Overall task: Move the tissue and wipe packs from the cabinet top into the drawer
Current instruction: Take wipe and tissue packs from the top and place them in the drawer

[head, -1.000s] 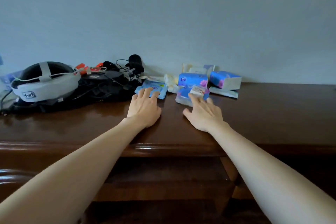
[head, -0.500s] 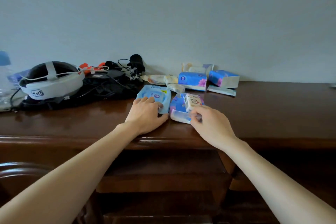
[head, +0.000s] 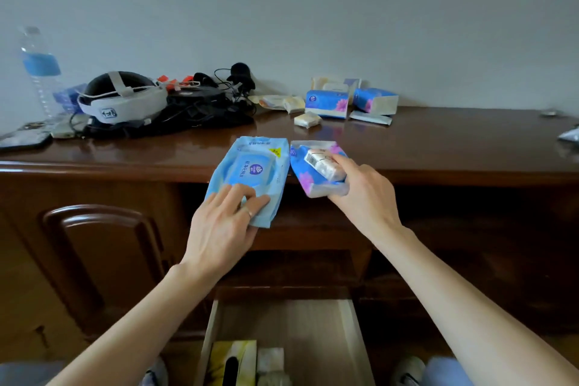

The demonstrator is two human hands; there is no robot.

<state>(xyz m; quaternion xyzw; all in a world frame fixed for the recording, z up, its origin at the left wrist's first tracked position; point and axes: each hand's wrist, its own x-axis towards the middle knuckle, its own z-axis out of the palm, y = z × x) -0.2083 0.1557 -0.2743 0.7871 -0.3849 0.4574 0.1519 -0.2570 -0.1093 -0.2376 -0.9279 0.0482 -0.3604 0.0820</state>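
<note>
We are carrying two loads of packs off the cabinet top (head: 438, 147), toward the open drawer (head: 351, 332) below.

Our left hand (head: 219, 229) is gripping the near end of the blue wipe pack (head: 250, 172), fingers curled over its top, its long axis pointing away from us. Our right hand (head: 360, 197) is clamping a flower-printed tissue pack (head: 308, 175) with a small white pack (head: 324, 163) stacked on top, thumb pressing the small one down. Both loads are hanging at the cabinet's front edge, and the drawer is lying straight below and toward us, roughly between both hands. More tissue packs (head: 327, 102) are waiting by the wall. The wipe pack's lid is showing a round logo and print too small to read; the small pack is showing a barcode.
</note>
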